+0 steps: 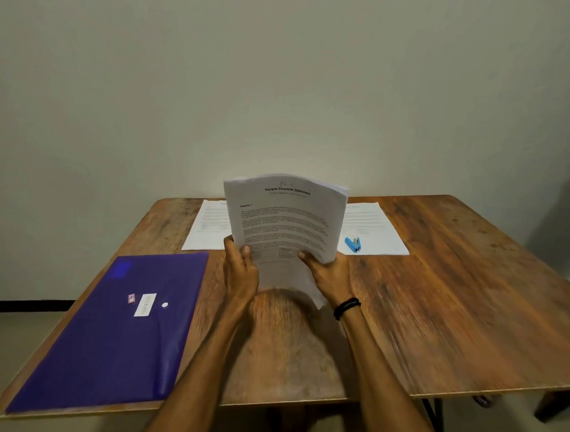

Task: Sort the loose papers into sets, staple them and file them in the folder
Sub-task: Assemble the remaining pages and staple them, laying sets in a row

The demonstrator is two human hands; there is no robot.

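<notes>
Gripping the paper stack [286, 222] at its lower sides with left hand [241, 272] and right hand [328, 275], thumbs curled onto the front page. Held upright and bowed over the middle of the worktop [452, 302]. Black wristband [346, 308] on the right wrist.

Behind the stack, partly hidden: left sheet [209, 226] and right sheet [373, 232] lying flat, blue stapler [353, 244] on the right one. Left of the hands, flat: purple folder [111, 332] with white label [145, 304].

Readable on the front page: "Sample Financial Statement", "Section 1". Body text and label print illegible. Bottom edge of the stack blurred.
</notes>
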